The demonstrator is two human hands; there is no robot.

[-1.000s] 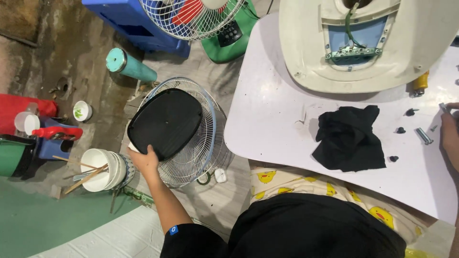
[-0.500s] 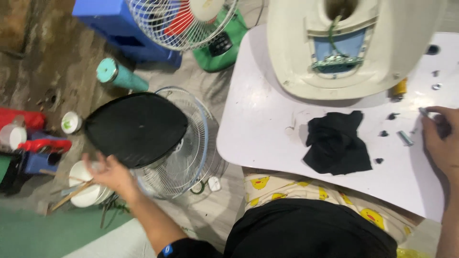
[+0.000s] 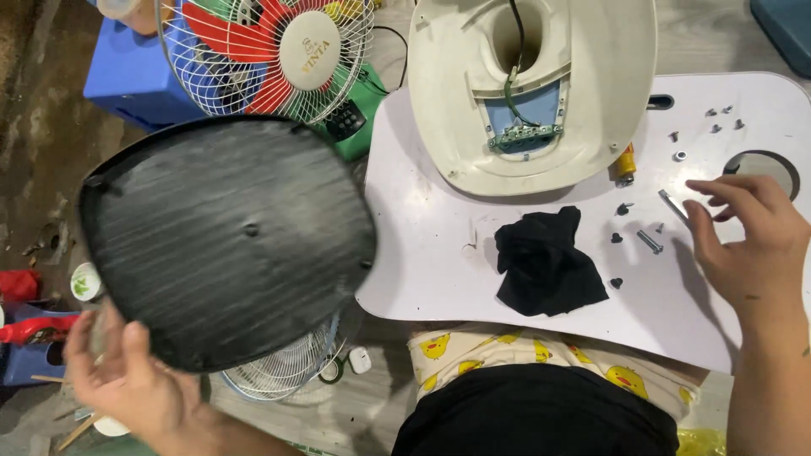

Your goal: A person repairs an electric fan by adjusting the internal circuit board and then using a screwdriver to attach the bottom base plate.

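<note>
White, smooth desk (image 3: 439, 253) — left hand (image 3: 127, 380) clasps a matte black, rounded plastic plate (image 3: 228, 241); right hand (image 3: 748, 241) hovers spread, empty, over small metal screws (image 3: 649, 242).

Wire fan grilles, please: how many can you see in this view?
2: one on the colourful fan at the top, one lying on the floor, mostly hidden beneath the black plate. More may be hidden.

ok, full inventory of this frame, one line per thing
black plate: 1, black, held up at left over the floor
fan: 1, white grille, red and green blades, top left
loose grille: 1, white, floor, under the plate
fan base: 1, cream, wiring exposed, top of table
table: 1, white, centre right
cloth: 1, black, on table
screws: several, dark and silver, table right
stool: 1, blue, top left
left hand: holds plate's lower edge
right hand: open, over the screws
</note>
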